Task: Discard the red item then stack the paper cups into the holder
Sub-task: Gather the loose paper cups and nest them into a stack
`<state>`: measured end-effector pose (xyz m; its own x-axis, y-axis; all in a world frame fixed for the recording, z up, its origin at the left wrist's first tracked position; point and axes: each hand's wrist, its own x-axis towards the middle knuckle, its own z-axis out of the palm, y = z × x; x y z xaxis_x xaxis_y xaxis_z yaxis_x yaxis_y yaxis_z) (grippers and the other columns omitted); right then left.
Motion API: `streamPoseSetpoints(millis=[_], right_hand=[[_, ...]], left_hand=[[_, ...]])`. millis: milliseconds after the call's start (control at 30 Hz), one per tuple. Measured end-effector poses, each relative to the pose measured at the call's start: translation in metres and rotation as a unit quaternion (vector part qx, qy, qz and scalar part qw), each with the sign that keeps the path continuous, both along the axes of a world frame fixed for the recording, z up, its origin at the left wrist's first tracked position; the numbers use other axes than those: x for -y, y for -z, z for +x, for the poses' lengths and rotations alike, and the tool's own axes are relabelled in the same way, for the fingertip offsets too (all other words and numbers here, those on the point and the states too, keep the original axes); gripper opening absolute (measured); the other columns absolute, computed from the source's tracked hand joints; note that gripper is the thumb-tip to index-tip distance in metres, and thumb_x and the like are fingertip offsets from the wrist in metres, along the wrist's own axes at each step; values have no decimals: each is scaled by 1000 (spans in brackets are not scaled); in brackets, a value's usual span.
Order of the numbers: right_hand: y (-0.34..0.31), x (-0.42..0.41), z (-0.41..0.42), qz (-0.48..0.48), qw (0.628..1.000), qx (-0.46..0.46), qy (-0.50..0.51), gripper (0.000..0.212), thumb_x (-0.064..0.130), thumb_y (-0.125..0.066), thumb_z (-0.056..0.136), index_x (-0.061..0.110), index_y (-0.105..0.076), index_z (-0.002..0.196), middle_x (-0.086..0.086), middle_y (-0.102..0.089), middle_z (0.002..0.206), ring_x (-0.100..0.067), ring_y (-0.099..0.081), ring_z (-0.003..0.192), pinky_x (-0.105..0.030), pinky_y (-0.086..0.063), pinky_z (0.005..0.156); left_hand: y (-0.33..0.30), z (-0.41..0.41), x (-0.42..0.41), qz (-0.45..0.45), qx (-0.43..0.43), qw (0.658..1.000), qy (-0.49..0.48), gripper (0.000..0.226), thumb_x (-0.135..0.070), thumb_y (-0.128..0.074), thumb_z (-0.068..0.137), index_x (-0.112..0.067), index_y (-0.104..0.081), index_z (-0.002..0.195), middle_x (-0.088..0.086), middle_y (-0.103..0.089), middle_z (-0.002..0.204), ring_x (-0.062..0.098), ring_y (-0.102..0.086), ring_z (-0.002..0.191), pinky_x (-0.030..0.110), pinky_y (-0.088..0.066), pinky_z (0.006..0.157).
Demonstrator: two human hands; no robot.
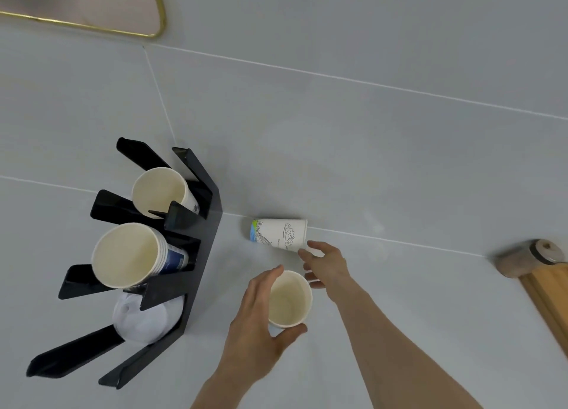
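A black cup holder point(201, 255) stands at the left on the grey surface. Its top slot holds one paper cup point(161, 192), its middle slot a stack of paper cups point(126, 255), its lower slot white lids point(143, 319). My left hand point(258, 322) is wrapped around an upright paper cup point(290, 299), thumb and fingers on its sides. Just beyond it a printed paper cup point(278, 234) lies on its side. My right hand point(327, 262) reaches to that lying cup with fingers spread, fingertips at its rim. No red item is in view.
A wooden board with a round handle point(536, 262) lies at the right edge. A pink tray with a gold rim point(153, 24) sits at the top left, with something blue at its corner.
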<state>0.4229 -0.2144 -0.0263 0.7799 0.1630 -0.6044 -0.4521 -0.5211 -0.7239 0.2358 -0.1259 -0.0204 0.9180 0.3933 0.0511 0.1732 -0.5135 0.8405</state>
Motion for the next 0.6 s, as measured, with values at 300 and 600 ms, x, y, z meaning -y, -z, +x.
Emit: streamPoseSetpoints(millis=[300,600], right_hand=[[17,-11,-15,87,989,-41,108,20,25,-60,101,12,-65,116,-25,-77,100,-32,-70,67,-32,-55,61],[-78,41,-54,237,948,171,125,26,31,-36,110,13,-52,105,-1,-70,111,-22,-75,97,-49,-62,83]], left_hand=[[-2,0,1,-9,2,1000,-4,99,-49,-83,66,-54,-21,143,-37,-25,144,-10,-35,131,23,-48,94],[-7,0,5,-40,-15,999,-19,97,-52,-82,65,-55,-23,142,-35,-29,142,2,-40,131,32,-48,93]])
